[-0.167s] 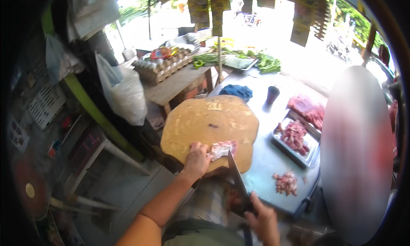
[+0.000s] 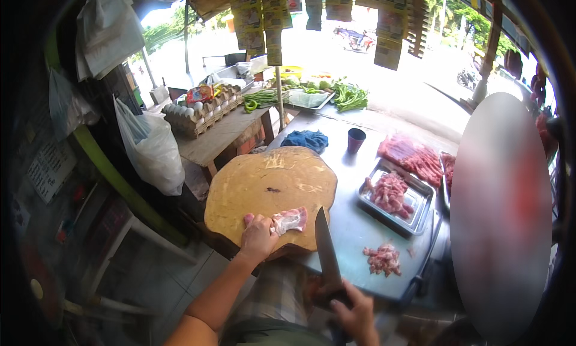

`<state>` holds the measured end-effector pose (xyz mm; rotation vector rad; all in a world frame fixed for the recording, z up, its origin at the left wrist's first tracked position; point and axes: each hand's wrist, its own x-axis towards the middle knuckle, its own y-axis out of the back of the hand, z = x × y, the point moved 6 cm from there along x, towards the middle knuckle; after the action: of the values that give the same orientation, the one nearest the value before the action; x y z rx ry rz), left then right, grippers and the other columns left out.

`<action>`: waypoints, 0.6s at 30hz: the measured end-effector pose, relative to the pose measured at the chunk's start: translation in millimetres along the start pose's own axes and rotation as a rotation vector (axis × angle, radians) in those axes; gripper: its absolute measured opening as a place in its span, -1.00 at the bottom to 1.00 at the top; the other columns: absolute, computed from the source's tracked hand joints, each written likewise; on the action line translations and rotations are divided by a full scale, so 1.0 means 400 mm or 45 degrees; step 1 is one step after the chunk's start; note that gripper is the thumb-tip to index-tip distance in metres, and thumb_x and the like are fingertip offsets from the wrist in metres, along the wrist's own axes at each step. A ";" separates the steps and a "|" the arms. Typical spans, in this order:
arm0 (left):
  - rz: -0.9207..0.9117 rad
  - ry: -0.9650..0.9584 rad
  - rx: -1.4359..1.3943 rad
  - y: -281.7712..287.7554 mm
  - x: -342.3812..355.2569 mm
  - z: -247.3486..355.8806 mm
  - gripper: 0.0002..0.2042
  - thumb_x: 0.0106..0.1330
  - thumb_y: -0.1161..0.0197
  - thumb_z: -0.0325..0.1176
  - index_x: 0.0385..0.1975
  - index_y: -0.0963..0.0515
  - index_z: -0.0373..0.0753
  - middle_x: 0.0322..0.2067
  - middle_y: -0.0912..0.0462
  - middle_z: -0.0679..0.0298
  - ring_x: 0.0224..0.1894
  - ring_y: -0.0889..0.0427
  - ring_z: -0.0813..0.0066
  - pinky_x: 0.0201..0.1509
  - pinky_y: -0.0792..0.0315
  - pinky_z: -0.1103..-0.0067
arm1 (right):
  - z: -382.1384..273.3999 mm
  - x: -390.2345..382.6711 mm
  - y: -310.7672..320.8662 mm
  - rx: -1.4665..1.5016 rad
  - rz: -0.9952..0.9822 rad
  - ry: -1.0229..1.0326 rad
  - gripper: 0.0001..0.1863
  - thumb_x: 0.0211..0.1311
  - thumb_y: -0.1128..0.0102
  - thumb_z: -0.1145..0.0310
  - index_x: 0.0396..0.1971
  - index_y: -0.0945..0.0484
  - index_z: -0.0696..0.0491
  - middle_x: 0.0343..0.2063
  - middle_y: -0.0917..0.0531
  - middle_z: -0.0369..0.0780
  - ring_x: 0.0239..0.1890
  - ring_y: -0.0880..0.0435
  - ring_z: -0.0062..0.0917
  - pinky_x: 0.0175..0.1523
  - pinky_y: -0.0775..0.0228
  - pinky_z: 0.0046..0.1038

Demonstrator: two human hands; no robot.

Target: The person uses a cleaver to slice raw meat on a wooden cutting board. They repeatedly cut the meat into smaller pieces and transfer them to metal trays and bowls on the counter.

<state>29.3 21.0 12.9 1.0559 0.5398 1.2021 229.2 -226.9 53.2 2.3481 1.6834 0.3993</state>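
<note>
My left hand (image 2: 258, 238) presses on a strip of raw meat with white fat (image 2: 292, 220), its fingers closed around the left part. The strip lies near the front edge of a thick round wooden chopping block (image 2: 252, 178). In my right hand (image 2: 355, 313) is a large knife (image 2: 327, 250), gripped by its dark handle. Its wide blade points away from me, with the tip by the block's right edge, apart from the meat. Right of the knife, a small pile of cut meat pieces (image 2: 382, 260) sits on the metal table (image 2: 348, 232).
A metal tray (image 2: 414, 223) holds cut meat, with a larger raw slab (image 2: 410, 159) behind it. A dark cup (image 2: 356, 141) and a blue cloth (image 2: 305, 141) lie beyond the block. Egg trays (image 2: 204, 113), greens (image 2: 349, 97) and hanging plastic bags (image 2: 150, 145) stand farther off.
The whole view has shifted, moving the scene leftward. The knife tip, earlier at the meat's right end, is now off to its right. My left hand still holds the strip.
</note>
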 end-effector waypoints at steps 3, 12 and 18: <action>0.026 -0.117 -0.172 -0.009 0.016 0.009 -0.84 0.24 -0.29 -0.42 -0.22 -0.64 -0.26 -0.32 -0.70 0.09 -0.23 -0.71 0.09 -0.09 -0.57 0.34 | 0.030 -0.011 -0.008 0.280 -0.011 -0.046 -0.42 0.21 -0.35 0.60 0.27 -0.48 0.25 -0.06 -0.75 -0.13 -0.10 -0.75 -0.54 0.02 -0.57 -0.52; -0.356 0.266 -0.606 -0.016 0.014 -0.043 -0.83 0.25 -0.34 -0.41 -0.34 -0.67 -0.43 -0.62 -0.68 0.19 -0.63 -0.67 0.55 -0.53 -0.51 0.60 | 0.117 0.007 -0.085 0.399 -0.133 -0.283 -0.45 0.28 -0.23 0.58 0.30 -0.43 0.10 -0.08 -0.69 -0.12 -0.16 -0.74 -0.44 -0.05 -0.58 -0.38; -0.433 0.371 -0.743 -0.025 -0.030 -0.031 -0.84 0.35 -0.28 -0.43 -0.29 -0.61 -0.44 -0.53 -0.71 0.15 -0.59 -0.72 0.46 -0.52 -0.60 0.57 | 0.046 0.090 -0.094 -0.169 -0.137 -0.006 -0.52 0.34 -0.26 0.30 0.24 -0.51 0.00 -0.05 -0.66 -0.02 -0.06 -0.68 -0.07 0.08 -0.51 -0.16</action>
<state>20.1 14.3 -3.4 0.2809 0.5207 1.1142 213.3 -181.1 26.4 2.1531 1.7156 0.4695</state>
